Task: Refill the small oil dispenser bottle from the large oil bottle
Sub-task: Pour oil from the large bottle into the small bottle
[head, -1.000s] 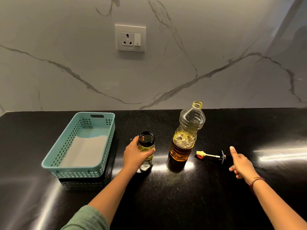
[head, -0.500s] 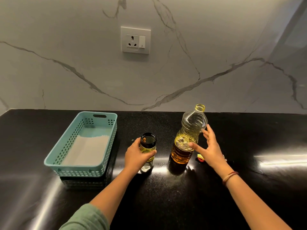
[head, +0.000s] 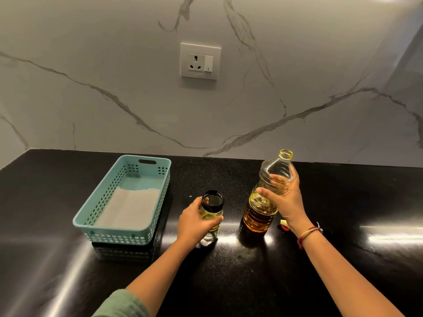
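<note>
Small clear glass oil dispenser bottle (head: 214, 208), black-collared, uncapped and holding some yellow oil, is seen upright on the glossy black countertop (head: 229, 282), near its middle. It is gripped around the body by the left hand (head: 194, 223), with fingers and thumb curled round it. Just to the right, and apart from it, the large clear plastic oil bottle (head: 258, 216), uncapped and partly filled with amber oil, is clasped around its ribbed middle by the right hand (head: 286, 200), fingers wrapped behind it. Whether its base rests on the countertop cannot be told. A yellow and red spout piece (head: 283, 224) is partly hidden behind the right wrist. A teal perforated plastic basket (head: 123, 234) is placed further left.
</note>
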A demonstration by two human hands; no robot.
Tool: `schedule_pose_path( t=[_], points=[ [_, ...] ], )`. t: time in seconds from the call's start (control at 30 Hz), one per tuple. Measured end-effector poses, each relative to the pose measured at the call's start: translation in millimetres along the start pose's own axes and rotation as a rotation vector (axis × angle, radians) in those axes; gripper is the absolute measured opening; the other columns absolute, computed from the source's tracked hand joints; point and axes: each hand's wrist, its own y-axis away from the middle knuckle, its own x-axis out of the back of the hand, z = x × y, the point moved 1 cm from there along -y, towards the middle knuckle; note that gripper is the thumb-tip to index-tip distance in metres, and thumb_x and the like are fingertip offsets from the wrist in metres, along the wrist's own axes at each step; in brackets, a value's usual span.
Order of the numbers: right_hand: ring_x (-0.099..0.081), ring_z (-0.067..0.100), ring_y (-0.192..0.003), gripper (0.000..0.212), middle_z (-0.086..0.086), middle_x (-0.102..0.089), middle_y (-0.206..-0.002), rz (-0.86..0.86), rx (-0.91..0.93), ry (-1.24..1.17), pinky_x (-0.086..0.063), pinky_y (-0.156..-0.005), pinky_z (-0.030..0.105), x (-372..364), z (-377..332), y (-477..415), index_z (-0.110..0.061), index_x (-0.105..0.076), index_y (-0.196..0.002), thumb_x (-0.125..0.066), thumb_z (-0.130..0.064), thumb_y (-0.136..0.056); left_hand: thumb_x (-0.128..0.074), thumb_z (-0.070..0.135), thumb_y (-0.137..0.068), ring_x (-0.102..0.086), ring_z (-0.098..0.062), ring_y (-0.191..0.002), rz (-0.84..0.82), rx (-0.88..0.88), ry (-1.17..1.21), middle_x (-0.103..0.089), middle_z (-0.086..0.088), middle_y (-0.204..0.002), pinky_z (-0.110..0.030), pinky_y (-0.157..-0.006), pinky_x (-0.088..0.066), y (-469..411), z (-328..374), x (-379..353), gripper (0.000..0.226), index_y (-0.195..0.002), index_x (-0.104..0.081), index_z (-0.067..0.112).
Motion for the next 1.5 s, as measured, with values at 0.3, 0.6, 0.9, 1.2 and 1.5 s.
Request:
schedule_pose_path(
  t=[0.3, 0.6, 0.9, 1.2, 1.5],
  points=[
    [-0.059, -0.004, -0.095, 0.071, -0.009, -0.058, -0.104, 0.023, 0.265, 0.287, -0.048, -0.081, 0.011, -19, -20, -7, -0.017, -0.045, -0.119, -0.087, -0.015, -0.062, -0.083, 0.046, -0.064, -0.061, -0.005, -0.099, 0.017, -0.001, -0.032, -0.070, 0.014, -0.105, -0.025, -0.082, -0.047, 5, 2, 5, 0.051, -0.108, -0.062, 0.031],
    [-0.061, 0.015, -0.094, 0.084, 0.003, -0.062, -0.107, -0.225, 0.550, 0.666, -0.052, -0.082, 0.027, -27, -46, -14, -0.013, -0.038, -0.128, -0.086, -0.024, -0.060, -0.081, 0.049, -0.062, -0.065, -0.008, -0.094, 0.013, 0.018, -0.021, -0.069, 0.016, -0.098, -0.034, -0.083, -0.053, 8, 0, 8, 0.049, -0.104, -0.062, 0.033],
    [-0.060, 0.023, -0.089, 0.086, 0.009, -0.061, -0.103, -0.282, 0.650, 1.015, -0.052, -0.083, 0.042, -29, -35, -18, -0.015, -0.035, -0.132, -0.081, -0.035, -0.062, -0.079, 0.054, -0.061, -0.064, -0.008, -0.094, -0.003, 0.007, -0.043, -0.069, 0.015, -0.100, -0.037, -0.082, -0.054, 7, 1, 9, 0.050, -0.103, -0.061, 0.033],
    [-0.062, 0.026, -0.095, 0.089, 0.006, -0.063, -0.104, -0.311, 0.728, 1.265, -0.050, -0.084, 0.045, -30, -21, -10, -0.016, -0.035, -0.132, -0.081, -0.040, -0.061, -0.078, 0.054, -0.062, -0.064, -0.009, -0.095, -0.006, 0.001, -0.047, -0.069, 0.015, -0.101, -0.036, -0.082, -0.054, 8, -1, 9, 0.050, -0.104, -0.060, 0.034],
    [-0.064, 0.027, -0.091, 0.088, 0.006, -0.066, -0.104, -0.302, 0.782, 1.372, -0.051, -0.081, 0.044, -30, -24, -11, -0.013, -0.040, -0.131, -0.083, -0.040, -0.058, -0.077, 0.054, -0.062, -0.064, -0.009, -0.094, -0.003, -0.005, -0.052, -0.069, 0.015, -0.099, -0.037, -0.081, -0.054, 8, -1, 8, 0.049, -0.103, -0.060, 0.033]
  ],
)
